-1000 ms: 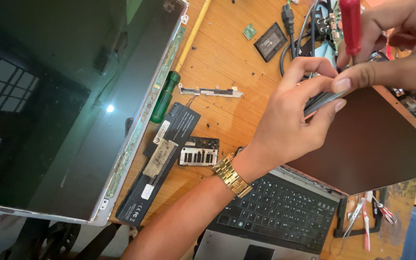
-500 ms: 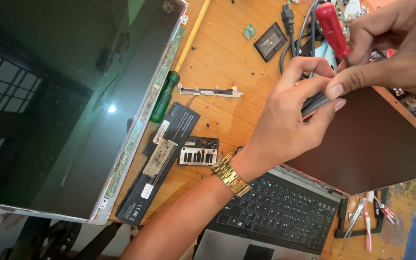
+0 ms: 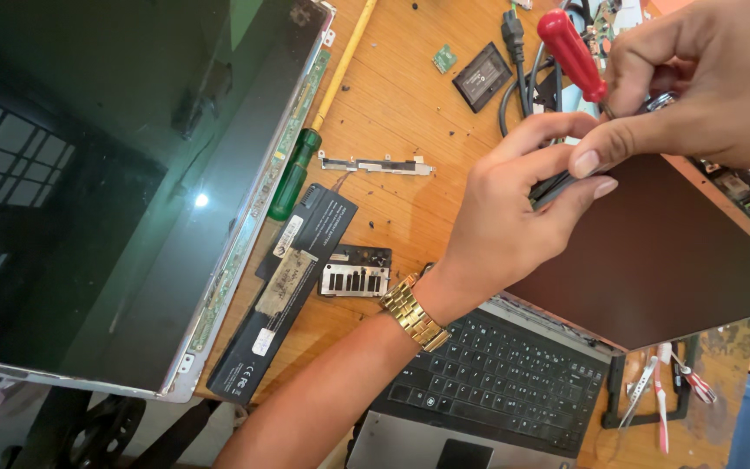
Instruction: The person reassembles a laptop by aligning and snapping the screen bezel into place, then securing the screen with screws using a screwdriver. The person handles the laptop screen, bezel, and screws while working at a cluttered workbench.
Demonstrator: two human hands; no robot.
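My left hand [image 3: 514, 217], with a gold watch on its wrist, pinches the near corner of a dark brown laptop lid panel [image 3: 670, 260]. My right hand [image 3: 705, 87] comes in from the upper right, holds a red-handled screwdriver [image 3: 570, 52], and presses its thumb on the same corner. The screwdriver's tip is hidden between the fingers. The panel lies tilted over a laptop base with a black keyboard [image 3: 496, 382].
A bare screen panel [image 3: 88, 174] fills the left side. On the wooden table lie a long black battery [image 3: 292, 278], a green-handled screwdriver [image 3: 292, 178], a metal bracket [image 3: 375, 163], a small vented cover [image 3: 356, 274], a black square part [image 3: 482, 76] and a power cable [image 3: 514, 43]. Pliers [image 3: 661, 391] lie at lower right.
My right hand has tipped the red screwdriver from upright to leaning left. Both hands have stayed at the panel's corner.
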